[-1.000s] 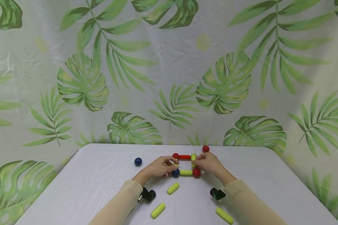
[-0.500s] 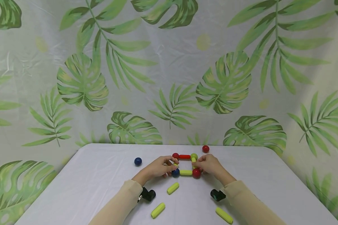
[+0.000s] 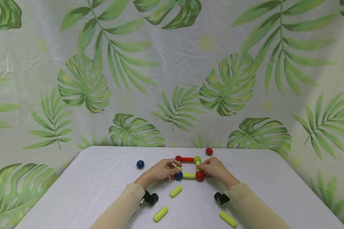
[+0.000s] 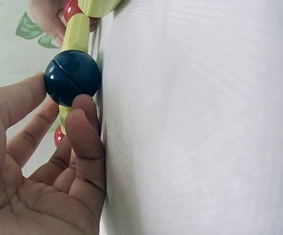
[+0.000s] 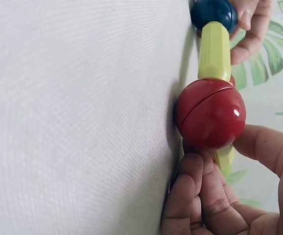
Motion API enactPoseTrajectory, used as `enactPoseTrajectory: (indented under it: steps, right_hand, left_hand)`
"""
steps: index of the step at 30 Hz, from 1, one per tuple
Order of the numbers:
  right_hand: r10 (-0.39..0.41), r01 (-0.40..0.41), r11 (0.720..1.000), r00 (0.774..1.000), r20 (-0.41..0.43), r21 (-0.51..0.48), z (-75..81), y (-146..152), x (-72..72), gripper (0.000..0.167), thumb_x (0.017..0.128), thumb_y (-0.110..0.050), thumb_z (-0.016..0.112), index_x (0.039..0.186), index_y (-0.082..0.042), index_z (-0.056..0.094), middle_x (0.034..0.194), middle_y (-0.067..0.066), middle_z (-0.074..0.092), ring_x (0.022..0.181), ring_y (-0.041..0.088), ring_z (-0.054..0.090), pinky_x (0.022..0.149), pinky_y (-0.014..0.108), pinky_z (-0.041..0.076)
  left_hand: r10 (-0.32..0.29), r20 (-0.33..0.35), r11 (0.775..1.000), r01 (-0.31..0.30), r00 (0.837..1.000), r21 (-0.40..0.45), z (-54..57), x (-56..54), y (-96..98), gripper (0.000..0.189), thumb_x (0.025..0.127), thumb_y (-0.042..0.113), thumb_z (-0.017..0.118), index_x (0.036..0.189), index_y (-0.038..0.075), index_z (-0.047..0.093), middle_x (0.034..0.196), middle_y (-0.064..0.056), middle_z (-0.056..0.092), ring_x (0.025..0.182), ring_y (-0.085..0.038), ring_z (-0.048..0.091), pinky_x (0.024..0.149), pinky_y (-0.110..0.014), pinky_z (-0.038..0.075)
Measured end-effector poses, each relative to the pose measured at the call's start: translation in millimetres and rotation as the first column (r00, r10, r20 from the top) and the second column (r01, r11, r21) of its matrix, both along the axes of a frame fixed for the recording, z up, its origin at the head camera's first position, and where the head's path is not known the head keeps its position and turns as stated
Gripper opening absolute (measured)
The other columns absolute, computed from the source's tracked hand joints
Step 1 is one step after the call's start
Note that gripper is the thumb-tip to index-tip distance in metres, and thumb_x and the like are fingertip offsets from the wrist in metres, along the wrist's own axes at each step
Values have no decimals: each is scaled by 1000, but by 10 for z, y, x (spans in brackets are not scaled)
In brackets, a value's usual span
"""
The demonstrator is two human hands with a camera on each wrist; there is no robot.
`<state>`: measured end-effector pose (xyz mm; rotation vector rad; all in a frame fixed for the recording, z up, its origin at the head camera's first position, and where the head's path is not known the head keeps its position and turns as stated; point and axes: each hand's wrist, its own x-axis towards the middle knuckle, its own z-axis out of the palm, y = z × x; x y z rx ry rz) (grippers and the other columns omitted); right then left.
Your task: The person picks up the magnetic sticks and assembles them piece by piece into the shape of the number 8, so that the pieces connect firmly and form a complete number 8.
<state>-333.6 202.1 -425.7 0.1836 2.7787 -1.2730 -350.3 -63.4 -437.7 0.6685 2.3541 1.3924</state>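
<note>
Four-sided on the table lies a frame of balls and rods. My left hand [image 3: 163, 169] pinches the blue ball [image 4: 73, 78] at its near left corner, thumb on one side and fingertips on the other. My right hand [image 3: 215, 167] pinches the yellow-green rod [image 3: 198, 165] of the right side, just behind the near red ball [image 5: 210, 114], which partly hides the grip in the right wrist view. A yellow-green rod [image 3: 189, 175] joins these two balls. Along the back, a red rod [image 3: 188, 159] runs between a red ball [image 3: 178, 158] and a green ball [image 3: 197, 159]. Fingers partly cover the left rod [image 3: 178, 167].
Loose yellow-green rods lie nearer me: one rod [image 3: 176, 191] in the middle, another rod [image 3: 161, 214] left of it, a third rod [image 3: 227, 219] at right. A spare blue ball [image 3: 140, 164] sits left; a spare red ball [image 3: 209, 151] stands near the table's back edge.
The right-side rod has come down from in front of the green ball to lie between the green and near red balls. My right hand lowered slightly with it; the left stayed still.
</note>
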Motion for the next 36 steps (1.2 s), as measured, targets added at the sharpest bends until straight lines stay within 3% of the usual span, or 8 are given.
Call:
enactPoseTrajectory:
  steps: [24, 36]
  right_hand:
    - [25, -25, 1000, 1000, -8, 3, -40, 8, -7, 29, 93, -31, 81, 94, -5, 70, 81, 3, 65, 73, 14, 60, 63, 24, 50]
    - [33, -32, 998, 999, -17, 47, -34, 1, 13, 34, 95, -33, 80, 103, -1, 69, 86, 5, 64, 75, 16, 60, 63, 24, 50]
  left_hand:
    - [-7, -10, 1000, 7, 1000, 5, -32, -21, 10, 27, 107, 23, 68, 130, 9, 70, 105, -8, 67, 78, -15, 63, 64, -27, 51]
    - [-11, -10, 1000, 11, 1000, 2, -13, -12, 18, 27, 107, 23, 68, 130, 9, 70, 105, -8, 67, 77, -15, 63, 64, -27, 51]
